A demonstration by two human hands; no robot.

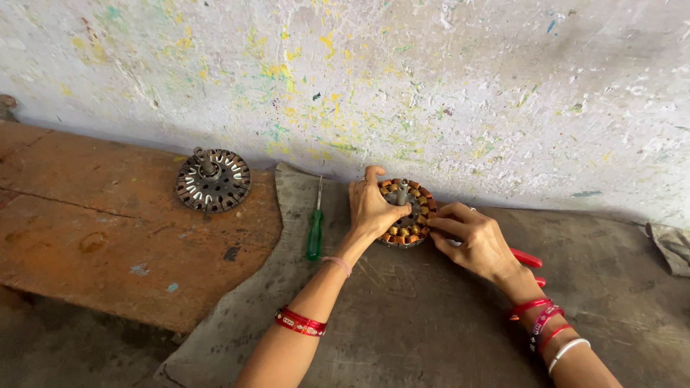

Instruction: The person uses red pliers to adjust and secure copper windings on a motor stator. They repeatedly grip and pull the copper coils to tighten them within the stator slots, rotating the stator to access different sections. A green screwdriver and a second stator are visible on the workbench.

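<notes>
Gripping wound stator (410, 215) (both hands (370, 208))

A wound stator (407, 213) sits on the counter (431, 323) against the wall (431, 86), a screwdriver (315, 226) just left, a bare stator (213, 180) farther left.

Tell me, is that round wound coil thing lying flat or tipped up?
Lying flat: the coil disc rests on the grey mat, shaft pointing up, both hands on it.
</notes>
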